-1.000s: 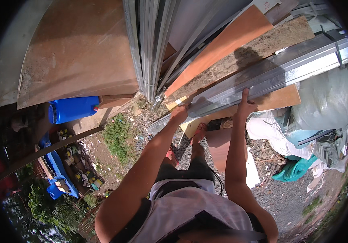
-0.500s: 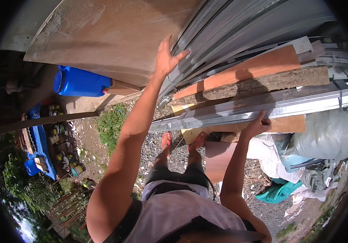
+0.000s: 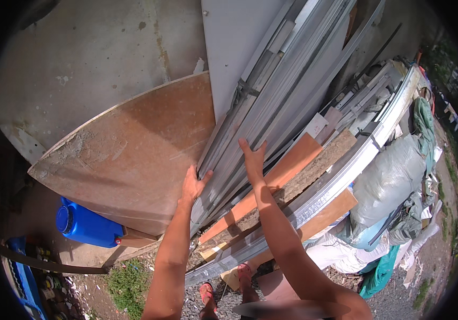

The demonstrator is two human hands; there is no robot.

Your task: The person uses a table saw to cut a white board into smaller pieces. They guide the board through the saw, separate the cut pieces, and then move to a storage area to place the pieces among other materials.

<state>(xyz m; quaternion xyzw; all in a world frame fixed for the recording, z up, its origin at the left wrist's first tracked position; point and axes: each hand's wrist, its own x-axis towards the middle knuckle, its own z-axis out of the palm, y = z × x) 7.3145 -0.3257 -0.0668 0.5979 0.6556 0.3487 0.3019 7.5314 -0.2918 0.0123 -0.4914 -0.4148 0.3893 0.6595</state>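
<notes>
A bundle of long grey metal profiles (image 3: 265, 101) leans upright against the wall, with a dark tie round part of it. My left hand (image 3: 192, 186) is at its lower left edge, thumb spread from the fingers. On the other side of it, my right hand (image 3: 254, 162) reaches up with thumb and fingers apart; whether it touches the metal I cannot tell. Beneath my right forearm run an orange-brown board (image 3: 287, 169), a rough wooden plank (image 3: 322, 164) and a second, shiny bundle of metal profiles (image 3: 341, 184).
A large brown plywood sheet (image 3: 149, 138) leans on the grey wall (image 3: 101, 48) at left. Below it is a blue plastic drum (image 3: 91, 224). Stuffed plastic sacks (image 3: 388, 181) and a green cloth (image 3: 381, 272) lie at right. Gravel and a small bush (image 3: 127, 288) are near my feet.
My right hand has left the shiny metal bundle and moved up and left to the leaning profiles. My left hand is now lower along their left edge. The view has tilted up toward the wall.
</notes>
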